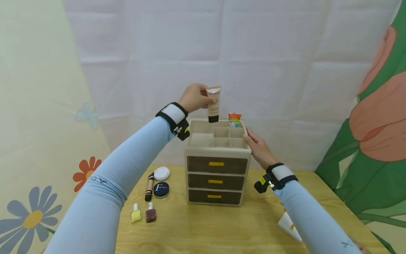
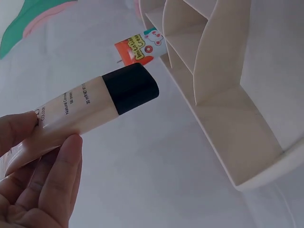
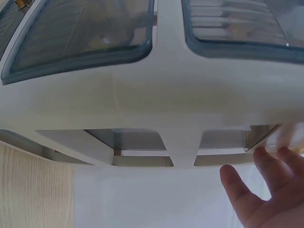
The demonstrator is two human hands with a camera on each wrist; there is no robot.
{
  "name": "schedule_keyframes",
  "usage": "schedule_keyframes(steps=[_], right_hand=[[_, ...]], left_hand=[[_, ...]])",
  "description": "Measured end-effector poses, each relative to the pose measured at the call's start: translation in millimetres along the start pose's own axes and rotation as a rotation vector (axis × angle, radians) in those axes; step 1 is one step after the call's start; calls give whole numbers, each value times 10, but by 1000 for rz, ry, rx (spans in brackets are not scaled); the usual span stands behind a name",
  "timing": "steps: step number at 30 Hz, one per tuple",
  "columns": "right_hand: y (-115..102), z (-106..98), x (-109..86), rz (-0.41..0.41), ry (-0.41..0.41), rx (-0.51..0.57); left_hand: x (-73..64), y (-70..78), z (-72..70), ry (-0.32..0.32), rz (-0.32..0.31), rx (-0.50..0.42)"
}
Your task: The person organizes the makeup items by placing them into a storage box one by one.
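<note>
My left hand (image 1: 195,97) pinches a beige cosmetic tube (image 1: 213,100) by its upper part, black cap (image 2: 130,88) downward. It hangs above the back of a cream drawer organizer (image 1: 219,152); the left wrist view shows the cap apart from the organizer's rim. An orange and white tube (image 1: 234,120) with a bear picture stands in a back right compartment. At the organizer's right side, my right hand (image 1: 259,148) rests with its fingers extended against the upper edge. In the right wrist view, its fingertips (image 3: 262,154) touch the side panel.
Left of the organizer lie a dark stick tube (image 1: 149,187), a white round case (image 1: 161,173) and a navy round compact (image 1: 161,189). Yellow (image 1: 136,214) and dark red (image 1: 151,213) nail polish bottles stand nearer. A white box (image 1: 289,225) is partly hidden by the right forearm.
</note>
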State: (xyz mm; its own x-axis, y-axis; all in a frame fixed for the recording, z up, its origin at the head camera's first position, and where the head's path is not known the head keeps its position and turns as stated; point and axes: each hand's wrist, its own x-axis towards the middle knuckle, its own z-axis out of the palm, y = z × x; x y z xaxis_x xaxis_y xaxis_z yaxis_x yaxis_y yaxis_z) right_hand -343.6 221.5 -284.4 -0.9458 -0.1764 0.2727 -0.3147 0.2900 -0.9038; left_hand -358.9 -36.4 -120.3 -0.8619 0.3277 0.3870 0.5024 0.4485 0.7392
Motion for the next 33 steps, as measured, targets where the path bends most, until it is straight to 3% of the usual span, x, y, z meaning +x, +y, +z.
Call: schedule_keyframes(steps=[12, 27, 33], right_hand=[[41, 91, 9, 18, 18, -3], [-75, 151, 26, 7, 4, -20], [-71, 158, 28, 20, 7, -20]], left_hand=[[242, -182, 279, -4, 11, 154], [228, -311, 344, -49, -9, 306], [254, -389, 395, -75, -35, 307]])
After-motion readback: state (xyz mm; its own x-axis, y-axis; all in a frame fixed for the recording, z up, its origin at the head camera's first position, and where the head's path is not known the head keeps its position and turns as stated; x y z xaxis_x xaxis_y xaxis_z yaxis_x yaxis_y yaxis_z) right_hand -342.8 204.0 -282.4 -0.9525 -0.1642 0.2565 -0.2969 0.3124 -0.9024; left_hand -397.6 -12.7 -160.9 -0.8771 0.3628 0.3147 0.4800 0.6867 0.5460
